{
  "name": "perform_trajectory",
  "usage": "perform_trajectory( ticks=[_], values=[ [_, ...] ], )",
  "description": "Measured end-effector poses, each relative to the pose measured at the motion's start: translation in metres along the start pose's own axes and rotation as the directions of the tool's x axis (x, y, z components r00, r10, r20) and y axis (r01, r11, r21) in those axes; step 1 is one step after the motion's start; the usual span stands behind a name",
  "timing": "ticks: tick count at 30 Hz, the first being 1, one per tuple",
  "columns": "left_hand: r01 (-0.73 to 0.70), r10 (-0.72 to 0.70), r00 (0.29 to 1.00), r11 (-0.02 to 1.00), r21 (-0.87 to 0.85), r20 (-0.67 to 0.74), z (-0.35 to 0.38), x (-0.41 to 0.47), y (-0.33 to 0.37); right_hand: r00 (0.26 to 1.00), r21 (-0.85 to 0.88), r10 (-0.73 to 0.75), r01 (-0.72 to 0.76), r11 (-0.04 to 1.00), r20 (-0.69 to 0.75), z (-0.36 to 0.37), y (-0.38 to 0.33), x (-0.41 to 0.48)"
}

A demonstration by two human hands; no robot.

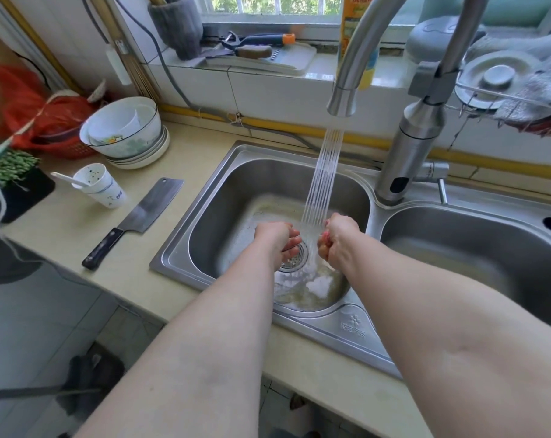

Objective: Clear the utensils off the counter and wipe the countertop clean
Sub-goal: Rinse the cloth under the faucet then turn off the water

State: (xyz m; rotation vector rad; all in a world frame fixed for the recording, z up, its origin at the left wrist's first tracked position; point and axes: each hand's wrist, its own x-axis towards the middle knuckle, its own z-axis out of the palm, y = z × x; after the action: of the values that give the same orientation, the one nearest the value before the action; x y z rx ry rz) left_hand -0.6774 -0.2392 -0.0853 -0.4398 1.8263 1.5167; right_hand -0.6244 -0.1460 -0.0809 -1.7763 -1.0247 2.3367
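Both my hands are down in the left sink basin (223, 210) under the water running from the faucet (342, 99). My left hand (279, 237) is loosely cupped with its fingers apart and holds nothing. My right hand (339, 237) is curled into a fist beside the stream, and nothing shows in it. On the beige countertop (78, 235) to the left lie a cleaver (151, 210) with a dark handle, a white paper cup (102, 188) with a white spoon (66, 179) resting on it, and a stack of bowls and plates (127, 134).
A second basin (457, 254) lies to the right. A red bag (37, 118) and green beans on a dark tray (8, 169) sit at the far left. On the windowsill are a cutting board with tools (268, 58), a metal lid (495, 77) and a grey cloth (540, 74).
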Motion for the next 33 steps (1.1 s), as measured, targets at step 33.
perform_trajectory(
  ticks=[33],
  values=[
    [-0.041,0.060,0.991,0.987,-0.156,0.119,0.008,-0.001,-0.017,0.947,-0.015,0.068,-0.066,0.998,0.313,0.005,0.000,-0.004]
  ],
)
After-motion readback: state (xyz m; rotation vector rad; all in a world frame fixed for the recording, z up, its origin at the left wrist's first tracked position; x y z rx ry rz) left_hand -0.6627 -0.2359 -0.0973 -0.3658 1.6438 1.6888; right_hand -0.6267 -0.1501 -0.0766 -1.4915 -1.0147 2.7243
